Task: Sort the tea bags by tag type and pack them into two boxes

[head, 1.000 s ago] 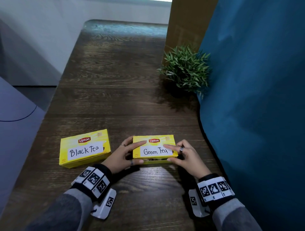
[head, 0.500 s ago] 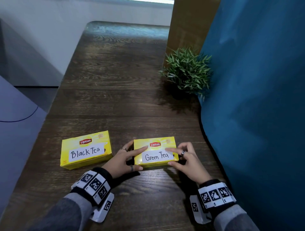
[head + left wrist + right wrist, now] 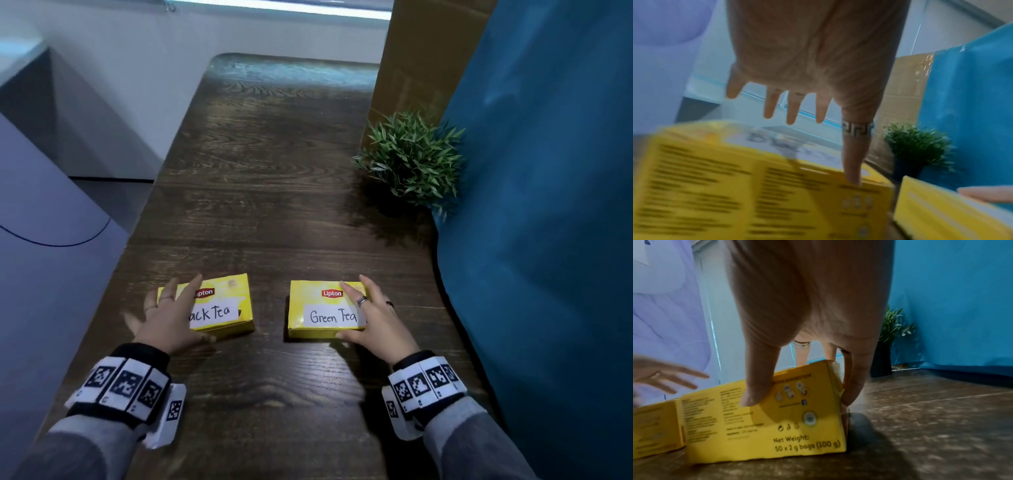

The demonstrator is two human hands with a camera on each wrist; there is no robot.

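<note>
Hands apart: left [image 3: 164, 318] spread over "Black Tea" box [image 3: 219, 305], right [image 3: 373, 318] gripping "Green Tea" box [image 3: 318, 308] (both Lipton)

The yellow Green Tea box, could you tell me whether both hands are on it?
No, only the right hand grips the yellow Green Tea box.

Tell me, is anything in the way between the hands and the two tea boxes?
Nothing visible is. The left hand already rests on the Black Tea box, thumb touching its near side. The right hand holds the Green Tea box, thumb on its front face. The small potted plant stands well behind them.
</note>
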